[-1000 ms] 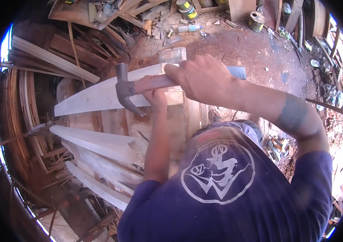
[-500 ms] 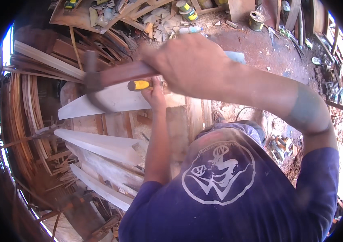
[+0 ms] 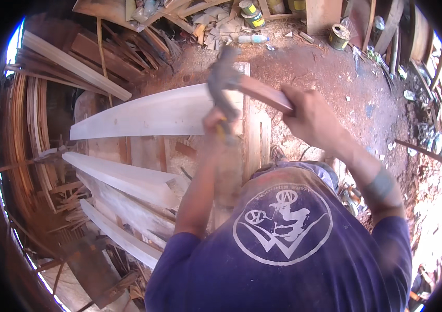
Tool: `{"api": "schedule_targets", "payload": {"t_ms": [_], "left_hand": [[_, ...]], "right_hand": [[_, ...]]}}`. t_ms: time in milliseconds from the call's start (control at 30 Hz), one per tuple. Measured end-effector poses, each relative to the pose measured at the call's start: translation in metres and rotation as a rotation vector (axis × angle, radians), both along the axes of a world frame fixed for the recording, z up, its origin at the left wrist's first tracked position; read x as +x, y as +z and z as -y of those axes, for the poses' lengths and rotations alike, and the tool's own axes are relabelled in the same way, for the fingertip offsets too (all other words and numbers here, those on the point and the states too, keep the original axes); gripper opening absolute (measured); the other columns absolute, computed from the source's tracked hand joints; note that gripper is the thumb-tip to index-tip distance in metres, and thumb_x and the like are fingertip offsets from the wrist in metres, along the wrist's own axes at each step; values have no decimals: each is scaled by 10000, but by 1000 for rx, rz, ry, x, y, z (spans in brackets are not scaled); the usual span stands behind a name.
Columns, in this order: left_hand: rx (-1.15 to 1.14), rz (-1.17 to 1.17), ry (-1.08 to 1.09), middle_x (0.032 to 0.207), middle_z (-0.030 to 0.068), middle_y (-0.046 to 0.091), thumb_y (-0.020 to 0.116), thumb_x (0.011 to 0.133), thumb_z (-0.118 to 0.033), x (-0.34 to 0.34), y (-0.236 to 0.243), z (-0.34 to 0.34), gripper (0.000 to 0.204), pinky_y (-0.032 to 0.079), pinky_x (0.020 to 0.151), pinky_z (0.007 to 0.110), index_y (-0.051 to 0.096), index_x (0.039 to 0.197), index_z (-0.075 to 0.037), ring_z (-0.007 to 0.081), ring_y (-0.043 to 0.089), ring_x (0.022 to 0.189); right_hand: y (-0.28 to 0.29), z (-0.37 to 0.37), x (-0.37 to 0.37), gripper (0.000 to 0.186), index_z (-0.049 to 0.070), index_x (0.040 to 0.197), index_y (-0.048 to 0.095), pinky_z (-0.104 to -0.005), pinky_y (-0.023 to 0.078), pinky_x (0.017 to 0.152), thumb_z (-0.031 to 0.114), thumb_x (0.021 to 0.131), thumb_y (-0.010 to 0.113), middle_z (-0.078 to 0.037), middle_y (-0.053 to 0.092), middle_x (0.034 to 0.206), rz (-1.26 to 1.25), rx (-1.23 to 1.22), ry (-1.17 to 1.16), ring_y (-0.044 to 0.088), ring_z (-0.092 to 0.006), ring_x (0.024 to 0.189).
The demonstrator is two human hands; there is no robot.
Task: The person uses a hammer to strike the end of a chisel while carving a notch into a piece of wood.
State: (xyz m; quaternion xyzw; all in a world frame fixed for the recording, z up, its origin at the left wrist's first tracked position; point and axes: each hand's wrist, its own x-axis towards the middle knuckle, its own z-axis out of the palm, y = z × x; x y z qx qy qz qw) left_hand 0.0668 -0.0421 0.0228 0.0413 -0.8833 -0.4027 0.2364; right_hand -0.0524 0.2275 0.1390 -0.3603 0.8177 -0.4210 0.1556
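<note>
My right hand [image 3: 312, 117] is wrapped round the reddish wooden handle of a claw hammer [image 3: 270, 94]. The blurred dark metal head of the hammer hangs over my left hand [image 3: 213, 122]. That left hand is closed on a chisel with a yellow and black handle [image 3: 223, 128]; its blade is hidden, and the hammer head covers part of the grip. Both are at the right end of a long, pale, tapered board [image 3: 140, 115], which lies across the bench in front of me. Whether the hammer touches the chisel, I cannot tell.
Nearer me on the left lie another pale shaped board [image 3: 122, 177] and a curved strip [image 3: 119, 234]. Stacked timber [image 3: 20, 140] lines the left side. Offcuts [image 3: 215, 23], a plastic bottle [image 3: 252, 39] and an open can [image 3: 339, 36] lie on the far floor.
The hammer has swung from the left to the right, over my left hand, and my right hand has drawn back to the right. The chisel handle has turned from pointing left to pointing nearer me.
</note>
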Motion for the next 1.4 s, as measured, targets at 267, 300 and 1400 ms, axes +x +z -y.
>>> {"api": "schedule_targets", "payload": {"t_ms": [267, 300, 1400], "left_hand": [[724, -251, 232, 659, 7, 494, 573, 1006, -203, -12, 17, 31, 326, 466, 771, 342, 484, 724, -67, 125, 462, 654], [843, -277, 153, 640, 0, 465, 568, 1012, -198, -14, 20, 37, 353, 465, 770, 342, 453, 702, -74, 109, 430, 645], [305, -195, 150, 764, 41, 629, 684, 898, -82, -44, -1, 35, 167, 465, 627, 341, 593, 787, 3, 139, 575, 705]], "right_hand": [[-6, -37, 8, 240, -48, 999, 603, -451, 482, 684, 129, 839, 628, -232, 619, 706, 190, 36, -391, 642, -354, 659], [-4, -37, 6, 240, -48, 999, 603, -451, 482, 684, 129, 839, 628, -232, 619, 706, 187, 37, -392, 642, -354, 659], [123, 63, 0, 202, 18, 1009, 615, -440, 577, 657, 142, 852, 643, -153, 710, 783, -554, -487, 128, 728, -347, 745]]}}
